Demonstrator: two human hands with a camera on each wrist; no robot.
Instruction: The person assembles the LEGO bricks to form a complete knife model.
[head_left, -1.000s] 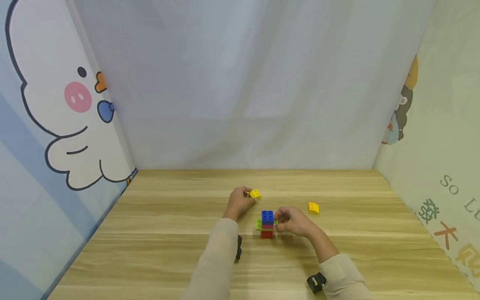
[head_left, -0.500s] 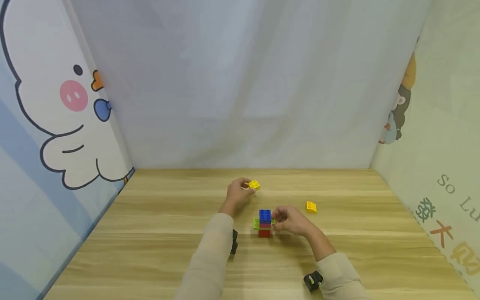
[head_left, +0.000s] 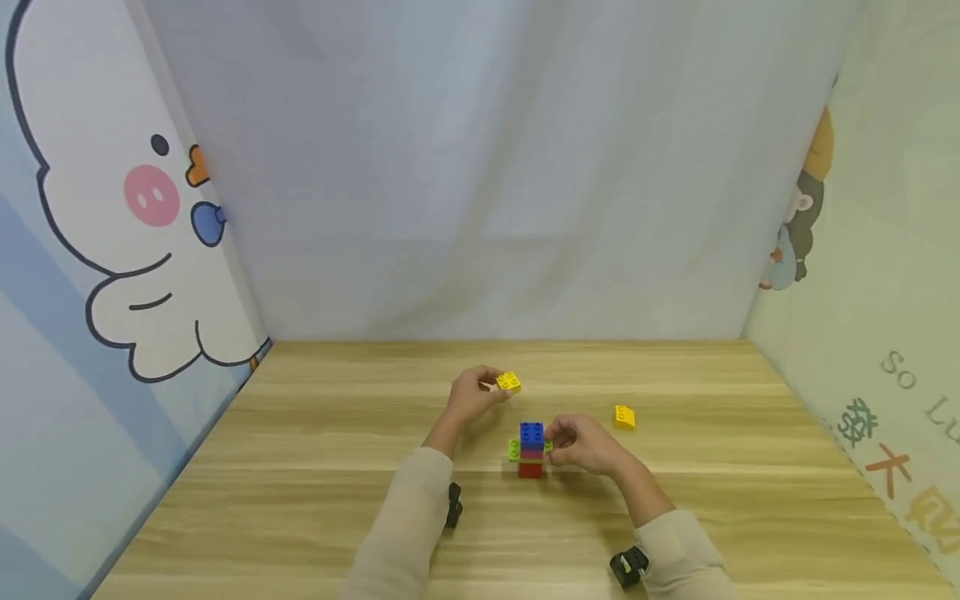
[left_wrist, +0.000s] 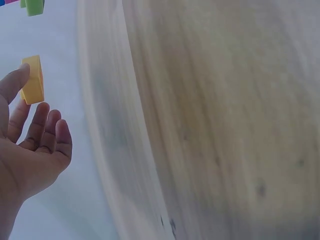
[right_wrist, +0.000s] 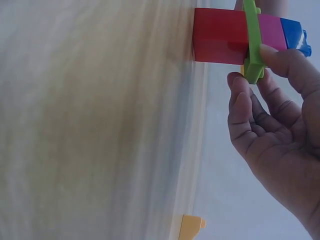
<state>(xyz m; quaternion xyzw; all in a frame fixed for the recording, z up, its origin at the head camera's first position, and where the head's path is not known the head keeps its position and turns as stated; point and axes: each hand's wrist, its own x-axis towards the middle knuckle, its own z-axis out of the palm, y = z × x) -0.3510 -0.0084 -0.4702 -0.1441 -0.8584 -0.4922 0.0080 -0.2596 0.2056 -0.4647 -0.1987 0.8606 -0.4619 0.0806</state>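
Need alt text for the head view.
A person's left hand holds a yellow block and their right hand pinches a green piece in an upright stack on a wooden table. Stack, bottom to top: red block, green piece, pink block, blue block. Another yellow block lies farther right.

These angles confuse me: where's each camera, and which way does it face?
Head: worn there, facing forward and down at the table; left hand, right hand, sleeves show.
Left wrist: worn there, facing the left hand pinching a yellow brick.
Right wrist: worn there, facing the right hand pinching a green piece.
Head and left wrist both show the pinched yellow brick.
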